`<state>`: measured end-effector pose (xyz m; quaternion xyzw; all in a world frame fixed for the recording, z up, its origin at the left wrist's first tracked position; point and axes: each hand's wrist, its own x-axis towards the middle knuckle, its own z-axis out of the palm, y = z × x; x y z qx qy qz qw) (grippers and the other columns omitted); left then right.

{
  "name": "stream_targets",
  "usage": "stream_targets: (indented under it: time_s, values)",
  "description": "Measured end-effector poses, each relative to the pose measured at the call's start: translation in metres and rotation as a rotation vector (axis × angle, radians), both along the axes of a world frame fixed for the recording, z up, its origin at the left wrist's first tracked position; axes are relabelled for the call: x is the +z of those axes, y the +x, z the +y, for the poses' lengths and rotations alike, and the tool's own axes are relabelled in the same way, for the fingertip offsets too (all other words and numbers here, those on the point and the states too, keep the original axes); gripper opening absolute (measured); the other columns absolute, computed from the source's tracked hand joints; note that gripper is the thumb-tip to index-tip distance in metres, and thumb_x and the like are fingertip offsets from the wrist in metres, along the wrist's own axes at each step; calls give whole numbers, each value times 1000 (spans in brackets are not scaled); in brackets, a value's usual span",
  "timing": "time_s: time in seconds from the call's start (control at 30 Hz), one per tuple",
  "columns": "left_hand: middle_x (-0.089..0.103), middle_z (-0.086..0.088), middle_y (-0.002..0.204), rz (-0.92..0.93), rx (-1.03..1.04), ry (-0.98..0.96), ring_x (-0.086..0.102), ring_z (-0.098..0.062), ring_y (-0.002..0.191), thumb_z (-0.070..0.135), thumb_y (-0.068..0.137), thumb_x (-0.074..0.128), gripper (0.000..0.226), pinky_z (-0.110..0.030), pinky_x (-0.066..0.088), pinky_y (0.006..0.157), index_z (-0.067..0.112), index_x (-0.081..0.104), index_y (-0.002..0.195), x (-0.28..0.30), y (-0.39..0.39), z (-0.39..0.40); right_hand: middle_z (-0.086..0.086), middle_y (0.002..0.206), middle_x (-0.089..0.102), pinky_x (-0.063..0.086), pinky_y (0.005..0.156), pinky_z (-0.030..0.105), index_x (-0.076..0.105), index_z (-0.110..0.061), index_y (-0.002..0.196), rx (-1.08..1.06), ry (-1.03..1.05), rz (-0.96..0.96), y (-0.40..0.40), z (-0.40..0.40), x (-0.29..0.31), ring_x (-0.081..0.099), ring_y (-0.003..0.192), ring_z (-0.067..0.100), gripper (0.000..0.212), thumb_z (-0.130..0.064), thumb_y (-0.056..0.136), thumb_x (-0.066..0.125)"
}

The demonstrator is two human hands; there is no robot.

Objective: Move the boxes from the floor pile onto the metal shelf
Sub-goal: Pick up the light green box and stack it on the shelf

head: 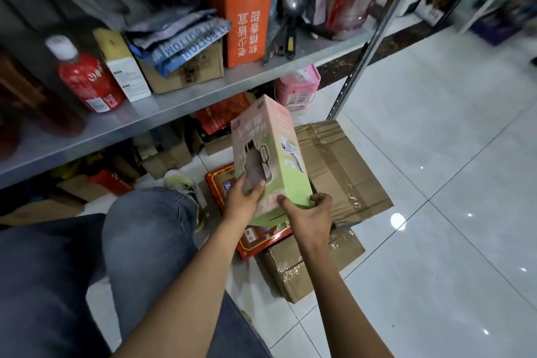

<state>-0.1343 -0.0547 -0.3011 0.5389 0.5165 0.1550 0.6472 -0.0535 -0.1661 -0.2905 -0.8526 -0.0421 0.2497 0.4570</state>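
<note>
A tall pink and green box (268,151) is held up over the floor pile, tilted with its top toward the metal shelf (180,99). My left hand (242,200) grips its lower left side, thumb on the front face. My right hand (309,216) grips its bottom right corner. Under it lie a flat red box (223,183), a large taped cardboard box (343,166) and a smaller cardboard box (308,264).
The shelf holds a red bottle (87,78), a white and yellow carton (123,67), a brown box with folded bags (186,70), an orange box (247,20) and ladles (293,3). Below it sit more boxes and a pink tin (297,87). A shelf post (357,64) stands at right; my knee (148,224) is at left.
</note>
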Motion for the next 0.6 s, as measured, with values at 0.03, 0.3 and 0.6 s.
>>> stream_targets:
  time_s: [0.03,0.3,0.6]
  values:
    - [44,-3,145,-45,-11,22,45,-23,131,31,92,61,59,-27,41,95,22,38,146,9,0,-4,-5,93,59,37,44,6,43,-18,108,-1,27,-19,-4,-5,10,57,74,1,66,-40,63,86]
    - [31,-2,151,-178,-178,308,35,-14,135,51,84,62,69,-23,33,101,33,37,145,89,0,-27,-16,129,47,48,96,34,34,-33,140,-100,296,-190,-32,-46,75,52,115,9,112,-79,46,75]
    - [30,0,149,-229,-177,626,33,-22,138,87,62,53,89,-48,33,112,43,43,138,203,12,-40,-5,128,53,51,97,35,52,-25,137,-71,622,-262,-30,-68,163,53,117,11,105,-85,52,65]
